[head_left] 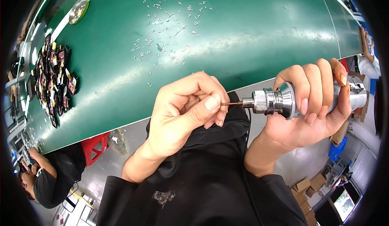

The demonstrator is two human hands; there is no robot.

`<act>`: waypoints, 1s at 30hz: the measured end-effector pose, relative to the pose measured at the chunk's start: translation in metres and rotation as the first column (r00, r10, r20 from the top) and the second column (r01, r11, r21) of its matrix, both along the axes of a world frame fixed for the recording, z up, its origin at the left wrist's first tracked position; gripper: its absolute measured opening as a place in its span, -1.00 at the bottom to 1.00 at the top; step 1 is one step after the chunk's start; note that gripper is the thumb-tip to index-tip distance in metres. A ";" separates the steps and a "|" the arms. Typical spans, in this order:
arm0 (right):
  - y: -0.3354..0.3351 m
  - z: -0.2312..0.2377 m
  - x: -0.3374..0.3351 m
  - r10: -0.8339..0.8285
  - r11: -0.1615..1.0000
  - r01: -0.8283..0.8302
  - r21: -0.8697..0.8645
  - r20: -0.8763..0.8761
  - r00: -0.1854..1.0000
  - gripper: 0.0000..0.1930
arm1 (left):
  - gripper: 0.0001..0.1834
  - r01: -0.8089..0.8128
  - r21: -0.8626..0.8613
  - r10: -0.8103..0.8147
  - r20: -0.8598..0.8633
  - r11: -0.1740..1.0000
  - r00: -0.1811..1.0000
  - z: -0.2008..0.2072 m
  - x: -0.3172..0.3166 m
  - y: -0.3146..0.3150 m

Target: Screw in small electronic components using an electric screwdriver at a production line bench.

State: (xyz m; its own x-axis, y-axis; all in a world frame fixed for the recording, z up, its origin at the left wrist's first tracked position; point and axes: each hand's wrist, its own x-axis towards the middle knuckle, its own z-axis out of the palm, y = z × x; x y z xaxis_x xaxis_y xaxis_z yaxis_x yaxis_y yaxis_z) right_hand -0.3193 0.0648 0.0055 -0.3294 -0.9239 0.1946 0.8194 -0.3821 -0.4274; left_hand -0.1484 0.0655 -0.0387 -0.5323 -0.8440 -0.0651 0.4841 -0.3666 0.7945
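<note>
Between the two hands, a thin reddish bit (pixel 231 103) juts from the chuck of a silver tool (pixel 279 100). Left hand (pixel 184 112) is curled, its thumb and bent fingers pressed together on the tip of the bit; the very tip is hidden behind the thumb. Right hand (pixel 314 104) is wrapped in a fist around the tool's body, so most of the barrel is covered, and only the knurled chuck and a stub past the palm show.

Below both hands lies black clothing (pixel 202 177) with a pale smudge, and a black cord (pixel 248 145) drops from near the tool across it.

Beyond the left hand stretches a green table (pixel 251 35), its pale edge running just behind the knuckles. Farther out from the left hand, small white pins (pixel 166 35) lie scattered. Well to the left of that hand sits a heap of dark parts (pixel 52 80), too small to tell apart, and past it a round disc (pixel 78 10).

Lower left, another person (pixel 48 181) in black bends near a red stool (pixel 95 147). Beneath the right hand, cardboard boxes (pixel 310 185) stand on the floor, blurred by the rim.
</note>
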 end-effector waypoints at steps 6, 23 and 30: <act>0.001 0.000 -0.002 0.013 1.000 -0.015 -0.021 -0.107 0.994 -0.91 | -0.84 -0.079 -0.311 0.192 0.351 0.947 0.916 0.007 -0.001 0.002; -0.003 -0.014 -0.020 -0.038 0.999 0.038 0.009 0.032 0.999 -0.89 | -0.93 -0.169 -0.431 0.367 0.431 0.886 0.825 -0.005 -0.004 -0.001; 0.000 -0.013 -0.021 0.013 1.000 -0.013 -0.004 0.029 0.999 -0.88 | -0.79 -0.041 -0.632 0.379 0.411 0.774 0.829 0.006 -0.012 -0.004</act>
State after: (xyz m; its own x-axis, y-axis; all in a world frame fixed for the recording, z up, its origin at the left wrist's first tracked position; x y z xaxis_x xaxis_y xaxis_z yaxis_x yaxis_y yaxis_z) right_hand -0.3399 0.0646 -0.0078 -0.3226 -0.9275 0.1887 0.8366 -0.3727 -0.4016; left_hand -0.1601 0.0610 -0.0331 -0.3707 -0.8881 0.2717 -0.0263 0.3024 0.9528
